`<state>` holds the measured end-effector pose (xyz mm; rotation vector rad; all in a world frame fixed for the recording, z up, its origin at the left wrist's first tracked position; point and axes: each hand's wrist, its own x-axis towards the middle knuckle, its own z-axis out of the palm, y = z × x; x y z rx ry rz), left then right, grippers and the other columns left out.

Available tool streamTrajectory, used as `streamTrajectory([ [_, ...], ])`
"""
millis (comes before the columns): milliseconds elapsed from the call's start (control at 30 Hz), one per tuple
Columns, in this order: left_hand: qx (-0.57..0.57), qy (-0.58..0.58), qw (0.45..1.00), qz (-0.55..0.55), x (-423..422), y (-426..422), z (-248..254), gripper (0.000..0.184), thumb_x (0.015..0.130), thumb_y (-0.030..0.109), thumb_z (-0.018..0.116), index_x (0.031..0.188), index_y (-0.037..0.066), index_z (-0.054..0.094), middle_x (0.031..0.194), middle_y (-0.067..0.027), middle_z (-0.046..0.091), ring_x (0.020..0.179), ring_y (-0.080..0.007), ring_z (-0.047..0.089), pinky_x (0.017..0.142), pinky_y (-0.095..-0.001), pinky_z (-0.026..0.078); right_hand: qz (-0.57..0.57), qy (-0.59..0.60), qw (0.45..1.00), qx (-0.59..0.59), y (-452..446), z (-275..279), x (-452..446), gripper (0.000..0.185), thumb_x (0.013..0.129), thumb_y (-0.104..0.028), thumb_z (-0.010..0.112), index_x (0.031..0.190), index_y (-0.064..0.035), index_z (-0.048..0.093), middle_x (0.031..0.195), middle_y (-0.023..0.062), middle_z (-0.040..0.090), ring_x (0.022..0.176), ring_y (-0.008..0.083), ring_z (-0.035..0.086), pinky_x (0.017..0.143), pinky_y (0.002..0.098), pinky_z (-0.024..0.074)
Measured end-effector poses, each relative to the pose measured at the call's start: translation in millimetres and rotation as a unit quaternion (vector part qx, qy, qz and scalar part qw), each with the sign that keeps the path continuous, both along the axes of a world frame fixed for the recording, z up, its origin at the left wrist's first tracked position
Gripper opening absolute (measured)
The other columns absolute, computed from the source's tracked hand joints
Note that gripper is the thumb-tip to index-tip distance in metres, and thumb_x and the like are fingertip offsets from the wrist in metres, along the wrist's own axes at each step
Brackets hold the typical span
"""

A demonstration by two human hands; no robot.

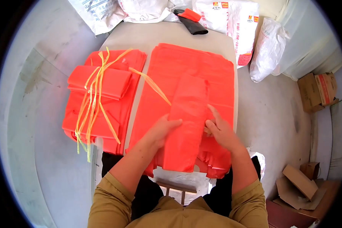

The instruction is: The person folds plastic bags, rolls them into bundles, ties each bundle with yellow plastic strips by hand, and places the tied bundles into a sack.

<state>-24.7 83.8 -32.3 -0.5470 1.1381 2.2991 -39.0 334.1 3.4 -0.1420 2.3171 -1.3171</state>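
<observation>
A folded bundle of red plastic bags (186,121) stands lengthwise in front of me, over a wide flat stack of red plastic bags (193,57). My left hand (161,131) grips the bundle's left edge, its thumb on top and its fingers hidden underneath. At the right edge, my right hand (221,131) holds the bundle between thumb and curled fingers, with the index finger stretched along the side. One yellow plastic strip (152,85) runs to the bundle's left side. Loose red plastic hangs over the near table edge below my hands.
On the left, more folded red bags (98,79) lie piled, with several yellow strips (98,87) across them. A black-and-red roll (193,22) lies at the table's (136,32) far edge. White sacks (212,17) stand behind. Cardboard boxes (317,91) sit on the right.
</observation>
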Motion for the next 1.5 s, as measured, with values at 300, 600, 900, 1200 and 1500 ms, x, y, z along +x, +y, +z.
streamTrajectory([
  [300, -0.124, 0.084, 0.989, 0.014, 2, 8, 6, 0.058, 0.095, 0.0, 0.065, 0.149, -0.001, 0.044, 0.141, -0.0164, 0.058, 0.127, -0.0269, 0.062, 0.106, -0.0415, 0.054, 0.021, 0.292, 0.872, 0.393, 72, -5, -24, 0.033, 0.091, -0.012, 0.07, 0.123, -0.0059, 0.07, 0.111, 0.013, 0.072, 0.105, 0.0352, 0.065, 0.088, 0.0443, 0.0551],
  [600, -0.655, 0.415, 0.632, -0.012, -9, -20, -8, 0.067, 0.089, -0.004, 0.061, 0.153, 0.0, 0.045, 0.141, -0.0213, 0.058, 0.126, -0.0391, 0.057, 0.106, -0.0433, 0.05, 0.058, 0.418, 0.864, 0.275, 17, -43, -26, 0.021, 0.09, -0.01, 0.071, 0.11, -0.0066, 0.073, 0.105, 0.0074, 0.069, 0.102, 0.0297, 0.064, 0.083, 0.0415, 0.0557],
  [900, -0.759, 0.436, 0.48, -0.063, -26, -43, -14, 0.01, 0.082, -0.004, 0.062, 0.089, 0.001, 0.068, 0.088, -0.0125, 0.063, 0.09, -0.0344, 0.06, 0.08, -0.0436, 0.051, 0.085, 0.405, 0.862, 0.293, 5, -47, -21, 0.008, 0.092, -0.013, 0.067, 0.094, -0.0083, 0.073, 0.092, 0.0064, 0.066, 0.094, 0.0286, 0.064, 0.077, 0.0413, 0.0552],
  [1200, -0.76, 0.419, 0.486, -0.107, -7, -70, 1, 0.001, 0.088, 0.004, 0.066, 0.088, 0.002, 0.067, 0.081, -0.0126, 0.064, 0.077, -0.0283, 0.063, 0.07, -0.0405, 0.051, 0.142, 0.33, 0.872, 0.333, 3, -22, -9, 0.011, 0.094, -0.011, 0.064, 0.097, -0.0071, 0.074, 0.096, 0.0093, 0.067, 0.099, 0.0306, 0.065, 0.077, 0.0422, 0.0562],
  [1500, -0.203, 0.138, 0.967, -0.066, -13, -71, 13, 0.018, 0.102, 0.006, 0.058, 0.11, 0.001, 0.074, 0.101, -0.0026, 0.074, 0.091, -0.0118, 0.068, 0.082, -0.025, 0.054, 0.021, 0.067, 0.997, 0.04, 11, -7, -22, 0.022, 0.099, -0.017, 0.06, 0.096, -0.0011, 0.075, 0.095, 0.0065, 0.07, 0.088, 0.0195, 0.066, 0.084, 0.033, 0.0533],
])
